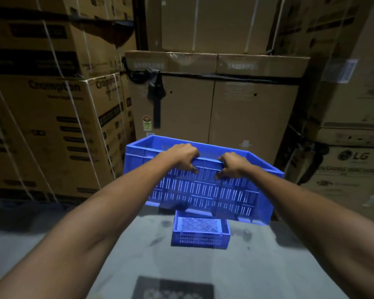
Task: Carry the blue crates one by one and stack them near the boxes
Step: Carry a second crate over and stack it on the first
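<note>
Fingers (pixel 191 167) of both my hands are curled tight over the near rim of the blue crate (pixel 203 190), which I hold above another crate (pixel 200 234) on the floor (pixel 257 266).

- The scene is dim, with dark corners and a vignette toward the edges.
- Light falls brightest on the grey floor (pixel 121 244) ahead and on the blue crate (pixel 203 190) (its slots glow pale).
- Cardboard boxes (pixel 231 108) at centre are moderately lit; those at the sides sink into shadow.
- Box lettering is soft and smeared by blur.
- Wide-angle distortion bends the box edges outward near the frame's sides.
</note>
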